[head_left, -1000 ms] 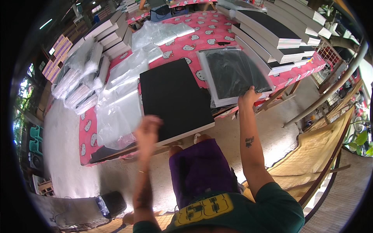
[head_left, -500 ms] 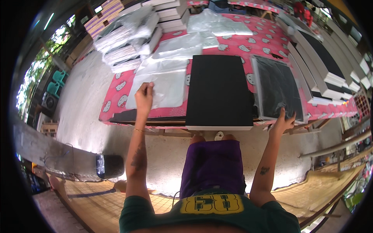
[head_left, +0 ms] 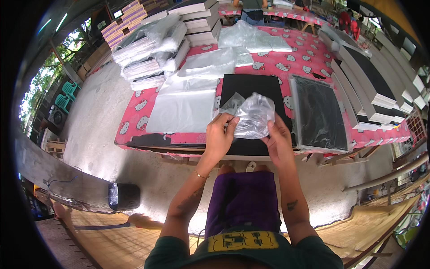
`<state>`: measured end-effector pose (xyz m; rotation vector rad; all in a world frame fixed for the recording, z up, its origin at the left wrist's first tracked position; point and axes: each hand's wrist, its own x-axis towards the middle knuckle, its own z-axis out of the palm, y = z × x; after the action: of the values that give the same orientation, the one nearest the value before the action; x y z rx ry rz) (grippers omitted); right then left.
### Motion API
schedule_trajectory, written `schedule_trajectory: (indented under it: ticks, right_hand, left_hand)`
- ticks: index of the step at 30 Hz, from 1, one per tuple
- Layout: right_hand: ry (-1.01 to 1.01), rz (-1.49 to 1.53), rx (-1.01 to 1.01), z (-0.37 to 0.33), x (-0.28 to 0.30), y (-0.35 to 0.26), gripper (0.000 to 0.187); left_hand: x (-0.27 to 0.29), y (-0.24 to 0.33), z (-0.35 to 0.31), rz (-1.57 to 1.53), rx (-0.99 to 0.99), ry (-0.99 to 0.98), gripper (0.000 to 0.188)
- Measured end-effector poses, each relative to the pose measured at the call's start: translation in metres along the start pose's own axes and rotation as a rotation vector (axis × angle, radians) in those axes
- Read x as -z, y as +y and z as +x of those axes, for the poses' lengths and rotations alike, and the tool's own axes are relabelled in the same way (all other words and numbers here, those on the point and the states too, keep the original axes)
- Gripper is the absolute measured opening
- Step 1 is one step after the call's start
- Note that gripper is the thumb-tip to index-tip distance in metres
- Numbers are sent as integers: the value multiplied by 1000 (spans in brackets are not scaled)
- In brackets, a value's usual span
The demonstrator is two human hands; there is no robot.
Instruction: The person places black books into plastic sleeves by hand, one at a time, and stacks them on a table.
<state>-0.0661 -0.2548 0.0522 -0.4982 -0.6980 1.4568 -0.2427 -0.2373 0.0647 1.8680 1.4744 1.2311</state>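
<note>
Between my hands a clear plastic bag [head_left: 254,115] bulges open, crinkled and shiny. The fingers of my left hand [head_left: 220,134] pinch its left edge. My right hand [head_left: 280,136] grips its right edge, thumb and fingers round the plastic. Beneath the bag lies a thick stack of black sheets [head_left: 251,83] with pale edges, partly hidden by the bag and my hands. To its right rests a black stack in clear plastic [head_left: 319,112]. Flat clear bags [head_left: 181,107] lie to the left of my left hand.
The table [head_left: 295,60] has a pink patterned cover. Bagged stacks [head_left: 150,54] rise at the back left, beside white-edged stacks [head_left: 199,24]. Long black-topped stacks [head_left: 369,71] line the right side. More clear bags [head_left: 251,38] lie at the back. Another person [head_left: 252,9] is at a far table.
My left hand has moved right from the flat bags, and my right hand has left the wrapped stack. Both now hold an opened plastic bag over the black stack.
</note>
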Motion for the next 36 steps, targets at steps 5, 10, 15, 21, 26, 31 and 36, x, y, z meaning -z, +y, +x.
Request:
schedule_trajectory:
  ticks: [5, 10, 15, 21, 26, 31, 36]
  right_hand:
    - [135, -204, -39, -5, 29, 20, 18]
    - [-52, -394, 73, -16, 25, 27, 17]
    - [-41, -85, 204, -28, 31, 15, 11]
    - [-146, 157, -109, -35, 24, -6, 42]
    - [-368, -484, -85, -34, 36, -59, 33]
    - [-935, -947, 295, -30, -40, -70, 21]
    - [-219, -2036, 453, -30, 4, -98, 31]
  left_hand:
    - [-25, 19, 9, -240, -167, 379, 17]
    - [-25, 10, -18, 7, -385, 132, 19]
    - [-17, -4, -7, -38, -115, 351, 20]
    - [-6, 2, -25, -435, -81, 167, 15]
    - [86, -53, -20, -589, 268, 171, 25]
    - [73, 57, -12, -112, -400, -407, 67]
    - [67, 77, 3, -75, -331, -399, 47]
